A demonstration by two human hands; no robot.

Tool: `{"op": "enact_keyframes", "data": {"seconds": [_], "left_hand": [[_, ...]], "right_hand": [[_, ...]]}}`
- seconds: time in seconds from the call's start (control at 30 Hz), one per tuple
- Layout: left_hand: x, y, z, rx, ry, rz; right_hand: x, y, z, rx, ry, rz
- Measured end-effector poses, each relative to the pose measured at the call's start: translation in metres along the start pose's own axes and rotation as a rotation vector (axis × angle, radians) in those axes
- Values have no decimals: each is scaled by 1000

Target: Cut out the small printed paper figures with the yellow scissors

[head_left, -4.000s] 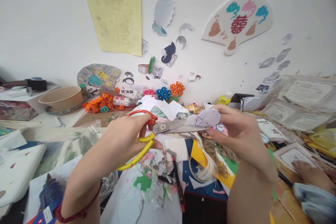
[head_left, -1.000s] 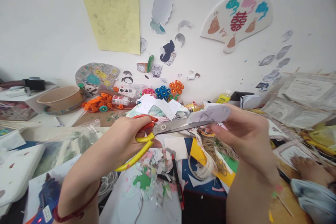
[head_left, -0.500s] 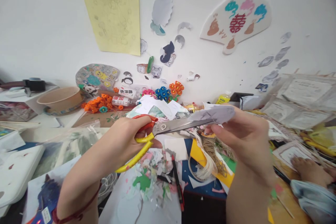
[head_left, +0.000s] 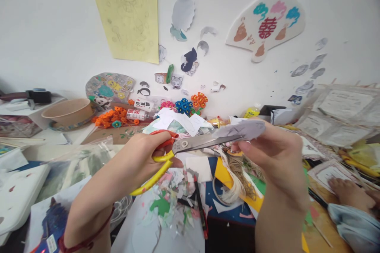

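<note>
My left hand (head_left: pixel 148 154) is closed round the red and yellow handles of a pair of scissors (head_left: pixel 194 142). The blades point right and lie against the lower edge of a small white paper piece (head_left: pixel 240 128) with faint drawn lines. Between its thumb and fingers, my right hand (head_left: pixel 276 150) pinches the right end of that paper. Both hands are raised above the table. Beneath them, paper scraps (head_left: pixel 173 189) in white, green and pink are heaped on a white sheet, with a dark pen (head_left: pixel 200 205) beside them.
Coiled string (head_left: pixel 234 189) and yellow card lie under my right hand. Farther back are orange flowers (head_left: pixel 111 118), bottles (head_left: pixel 138 115) and a round tan bowl (head_left: pixel 68 112). Another person's hand (head_left: pixel 350 193) rests at the right. Cut-outs and a paper fan (head_left: pixel 267 27) are on the wall.
Almost nothing differs. Scissors and paper stay in the same hands and place, while the other person's hand at the right has shifted very slightly.
</note>
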State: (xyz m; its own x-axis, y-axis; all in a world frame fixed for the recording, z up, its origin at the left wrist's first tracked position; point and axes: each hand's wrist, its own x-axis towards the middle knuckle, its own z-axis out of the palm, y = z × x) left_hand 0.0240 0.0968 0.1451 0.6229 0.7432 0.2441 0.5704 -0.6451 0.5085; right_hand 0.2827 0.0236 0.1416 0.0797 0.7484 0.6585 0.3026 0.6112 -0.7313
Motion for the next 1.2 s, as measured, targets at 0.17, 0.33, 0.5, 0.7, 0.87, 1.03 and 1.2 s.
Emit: {"op": "enact_keyframes", "data": {"seconds": [0.17, 0.33, 0.5, 0.7, 0.87, 1.03, 1.2], "left_hand": [[0, 0, 0, -3, 12, -45], [1, 0, 2, 41, 17, -92], [0, 1, 3, 57, 24, -28], [0, 0, 5, 68, 41, -28], [3, -1, 8, 26, 15, -53], [5, -1, 9, -39, -5, -48], [7, 2, 9, -46, 18, -57]], "right_hand": [[-1, 1, 0, -12, 10, -18], [0, 1, 1, -7, -27, -30], [2, 1, -2, -36, -78, -79], [1, 6, -3, -77, -129, -84], [-2, 9, 0, -109, -72, -70], [0, 7, 7, -151, -35, -121], [0, 10, 16, -41, -16, -118]]}}
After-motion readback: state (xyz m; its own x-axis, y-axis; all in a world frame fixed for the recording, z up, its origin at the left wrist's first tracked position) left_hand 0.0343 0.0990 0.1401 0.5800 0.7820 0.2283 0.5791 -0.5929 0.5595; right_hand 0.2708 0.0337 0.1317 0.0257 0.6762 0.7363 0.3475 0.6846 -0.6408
